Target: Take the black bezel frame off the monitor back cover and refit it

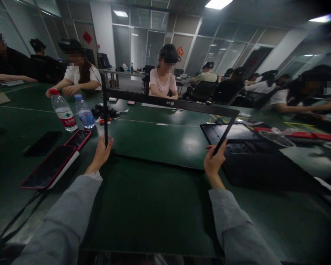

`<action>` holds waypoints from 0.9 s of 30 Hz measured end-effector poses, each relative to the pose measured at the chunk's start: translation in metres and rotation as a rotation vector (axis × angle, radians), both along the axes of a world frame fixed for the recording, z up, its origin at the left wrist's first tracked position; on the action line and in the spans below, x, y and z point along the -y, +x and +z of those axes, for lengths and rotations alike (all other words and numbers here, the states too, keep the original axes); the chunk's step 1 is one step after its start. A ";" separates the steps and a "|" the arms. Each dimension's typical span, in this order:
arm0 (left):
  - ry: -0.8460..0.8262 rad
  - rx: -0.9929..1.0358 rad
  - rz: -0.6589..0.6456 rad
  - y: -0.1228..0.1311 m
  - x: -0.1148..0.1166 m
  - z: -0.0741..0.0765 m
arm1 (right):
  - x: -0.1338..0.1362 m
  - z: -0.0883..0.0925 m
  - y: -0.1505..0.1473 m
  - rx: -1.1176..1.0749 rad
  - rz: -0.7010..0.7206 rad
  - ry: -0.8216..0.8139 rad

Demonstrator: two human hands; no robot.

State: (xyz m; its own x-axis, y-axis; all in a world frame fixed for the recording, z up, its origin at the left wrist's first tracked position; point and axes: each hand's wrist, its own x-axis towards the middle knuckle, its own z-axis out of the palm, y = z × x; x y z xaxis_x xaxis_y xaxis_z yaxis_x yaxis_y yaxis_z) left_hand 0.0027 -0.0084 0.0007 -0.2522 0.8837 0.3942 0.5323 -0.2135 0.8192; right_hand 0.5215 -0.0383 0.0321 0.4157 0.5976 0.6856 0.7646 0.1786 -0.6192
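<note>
The thin black monitor frame (171, 103) is already lifted free above the green table (154, 206), the left hand (100, 154) closed around its left side bar and the right hand (213, 162) around its right one, while the open monitor body (237, 136) lies just beside, not yet touched

I hold a thin black frame (171, 103) — a monitor bezel, going by the small pale logo on its top bar — up off the green surface (154, 206). It is empty in the middle, so the surface shows straight through it. The top bar runs long and slightly downhill toward the right. Its two side bars drop toward me: the left one stands nearly upright in my left hand (100, 154), the right one slants inward into my right hand (213, 162). The bottom edge — dark and hard to make out — lies low near the surface.
</note>
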 end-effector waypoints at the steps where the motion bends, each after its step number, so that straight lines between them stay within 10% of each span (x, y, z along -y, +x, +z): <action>1: -0.020 0.056 -0.034 0.004 0.001 0.000 | -0.004 -0.002 -0.002 -0.027 0.007 -0.012; 8: -0.096 0.179 0.079 0.008 0.004 0.004 | -0.024 -0.032 -0.006 -0.038 0.095 -0.308; 19: -0.192 -0.419 0.320 -0.017 0.001 -0.006 | -0.050 -0.065 0.017 0.057 0.266 -0.409; 27: -0.242 -0.560 0.286 -0.015 -0.002 -0.013 | -0.053 -0.065 0.012 0.263 0.021 -0.607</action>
